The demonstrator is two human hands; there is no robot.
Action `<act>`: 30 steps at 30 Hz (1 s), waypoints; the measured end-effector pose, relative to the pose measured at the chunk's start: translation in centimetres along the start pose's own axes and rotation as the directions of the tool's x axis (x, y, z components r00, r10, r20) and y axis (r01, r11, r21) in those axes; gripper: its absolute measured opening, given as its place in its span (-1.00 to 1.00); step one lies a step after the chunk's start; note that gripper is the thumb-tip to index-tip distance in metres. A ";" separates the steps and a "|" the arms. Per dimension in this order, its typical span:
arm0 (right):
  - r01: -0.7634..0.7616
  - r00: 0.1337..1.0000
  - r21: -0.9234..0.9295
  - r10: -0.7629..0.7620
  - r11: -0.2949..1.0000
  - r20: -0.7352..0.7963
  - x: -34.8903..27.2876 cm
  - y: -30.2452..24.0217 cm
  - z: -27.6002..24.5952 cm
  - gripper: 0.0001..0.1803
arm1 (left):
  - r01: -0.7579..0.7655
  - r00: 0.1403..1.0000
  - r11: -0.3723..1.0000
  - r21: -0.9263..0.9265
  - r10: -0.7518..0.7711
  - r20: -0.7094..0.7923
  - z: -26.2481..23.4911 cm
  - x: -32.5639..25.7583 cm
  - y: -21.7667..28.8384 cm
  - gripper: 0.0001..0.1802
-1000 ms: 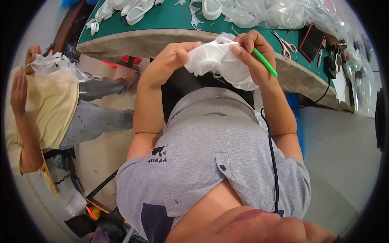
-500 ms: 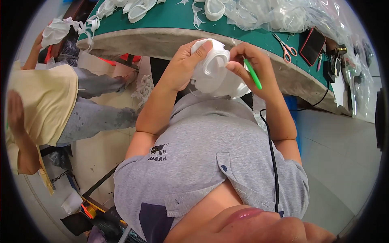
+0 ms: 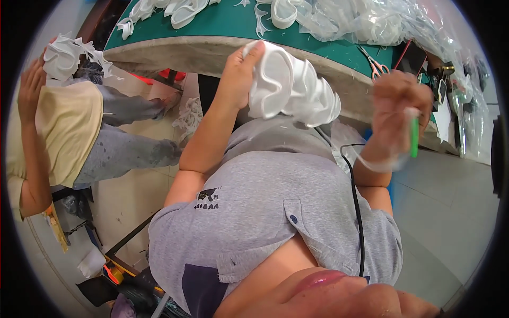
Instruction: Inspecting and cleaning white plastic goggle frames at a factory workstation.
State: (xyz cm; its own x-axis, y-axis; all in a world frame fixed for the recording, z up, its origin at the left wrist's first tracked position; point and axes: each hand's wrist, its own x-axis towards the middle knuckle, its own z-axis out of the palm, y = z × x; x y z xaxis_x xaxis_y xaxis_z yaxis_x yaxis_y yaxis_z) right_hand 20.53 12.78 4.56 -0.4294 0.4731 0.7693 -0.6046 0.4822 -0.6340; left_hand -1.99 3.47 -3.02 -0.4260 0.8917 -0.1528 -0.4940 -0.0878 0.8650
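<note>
My left hand [image 3: 239, 75] is closed on a bundle of white molded pieces [image 3: 290, 87] with wavy edges, its thumb on top at the upper left end. The bundle is held over my lap, just in front of the table edge. Away to the right, my right hand [image 3: 398, 100] is raised and smeared by motion. From its closed fingers sticks a slim green pen-like tool [image 3: 414, 137], whose tip I cannot make out. A thin whitish strip [image 3: 377, 165] trails in a blur beneath that hand.
On the green-topped table [image 3: 233, 22] lie white trimmed pieces [image 3: 185, 13], clear plastic bags [image 3: 360, 24], scissors [image 3: 375, 64] and a dark phone [image 3: 411, 57]. A black cable [image 3: 356, 212] runs down my front. At left, another person [image 3: 58, 132] handles similar white pieces.
My right hand has swung away from the bundle to the right, with the green tool and a trailing strip. The bundle has turned, showing its wavy side. The other person's hands have moved.
</note>
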 end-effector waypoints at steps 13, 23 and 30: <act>0.254 0.922 -0.617 0.007 0.745 0.387 3.3 6.6 4.0 -0.79 | 0.153 0.986 0.978 -0.143 -0.141 0.094 -0.1 -1.5 1.9 -0.73; 0.581 0.758 -0.606 -0.090 0.543 0.647 2.9 7.5 5.0 -0.58 | 0.160 0.985 0.964 -0.211 -0.144 0.091 1.3 -3.3 3.1 -0.71; 0.464 0.855 -0.587 -0.162 0.664 0.492 2.8 7.7 4.5 -0.67 | 0.103 0.995 0.982 -0.157 -0.104 0.003 2.0 -3.9 4.1 -0.70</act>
State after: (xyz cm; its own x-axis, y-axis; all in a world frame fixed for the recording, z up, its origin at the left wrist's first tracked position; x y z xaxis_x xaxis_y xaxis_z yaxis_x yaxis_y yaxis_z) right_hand 11.65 14.48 2.15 -0.5994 -0.0367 0.7996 -0.2068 0.9721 -0.1105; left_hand -0.85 0.56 2.11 -0.3703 0.8973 -0.2401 -0.6480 -0.0644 0.7589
